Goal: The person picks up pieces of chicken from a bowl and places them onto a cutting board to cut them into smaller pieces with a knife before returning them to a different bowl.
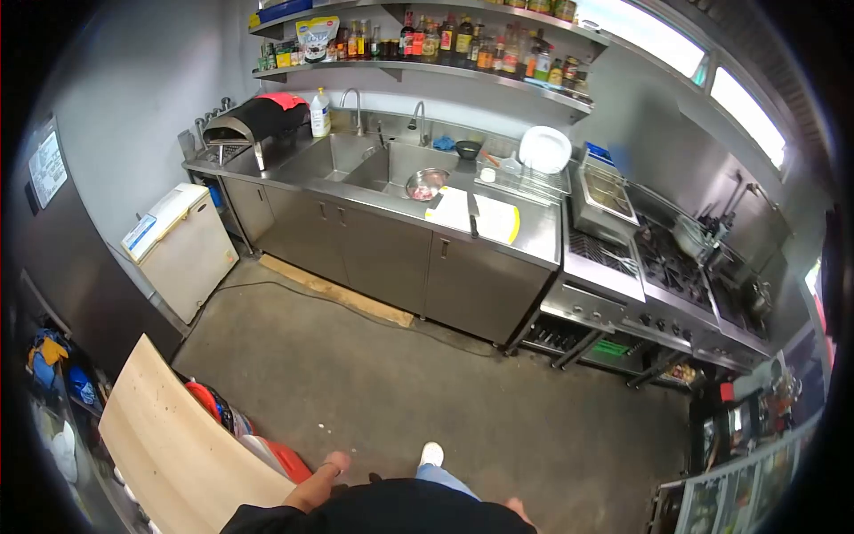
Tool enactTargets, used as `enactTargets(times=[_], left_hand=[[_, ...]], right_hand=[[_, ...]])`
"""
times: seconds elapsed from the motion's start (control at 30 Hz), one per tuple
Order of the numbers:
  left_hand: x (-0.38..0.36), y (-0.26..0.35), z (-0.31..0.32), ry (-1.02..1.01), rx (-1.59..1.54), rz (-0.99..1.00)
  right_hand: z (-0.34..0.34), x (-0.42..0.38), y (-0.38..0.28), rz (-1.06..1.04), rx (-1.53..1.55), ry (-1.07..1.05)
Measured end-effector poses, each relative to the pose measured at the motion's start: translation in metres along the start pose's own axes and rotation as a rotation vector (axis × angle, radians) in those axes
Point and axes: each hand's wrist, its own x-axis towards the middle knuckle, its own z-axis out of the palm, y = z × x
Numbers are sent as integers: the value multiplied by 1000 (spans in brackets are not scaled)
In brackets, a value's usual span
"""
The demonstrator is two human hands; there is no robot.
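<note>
My left hand (336,463) hangs low in front of me, beside the edge of the wooden table (187,445); its fingers are too small to make out. Only a bit of my right hand (518,508) shows at the bottom edge, its fingers hidden. Across the floor, a knife (473,214) lies on a white cutting board with yellow edges (498,218) on the steel counter. A metal bowl (427,184) with pinkish pieces in it sits at the board's left, by the sink (391,165).
A black oven (253,120) and white jug (320,111) stand left of the sink. A stove (667,262) is at the right, a white chest freezer (182,249) at the left. A cable (356,311) and wooden plank (334,292) lie along the floor by the cabinets.
</note>
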Motion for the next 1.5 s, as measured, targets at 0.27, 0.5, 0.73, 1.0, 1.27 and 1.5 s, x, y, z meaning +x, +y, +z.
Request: enactTargets(times=[0.27,0.5,0.73,1.0,1.27,1.5], left_hand=[[55,-69,-23,-96,128,-416],[173,-30,-136,135,-332,-562],[328,55,-438,543,-688,-24],[426,228,-708,823,-617,584],[597,274,-759,642,-85,522],[767,292,-758,149,260,396]], right_hand=[[-372,93,-292,-482,260,740],[-556,126,-471,-804,284,1058],[-631,195,-543,-591,149,1183],[-657,248,-585,-346,99,1066],[-670,265,-604,-247,186,1013],[-679,263,-617,-167,229,972]])
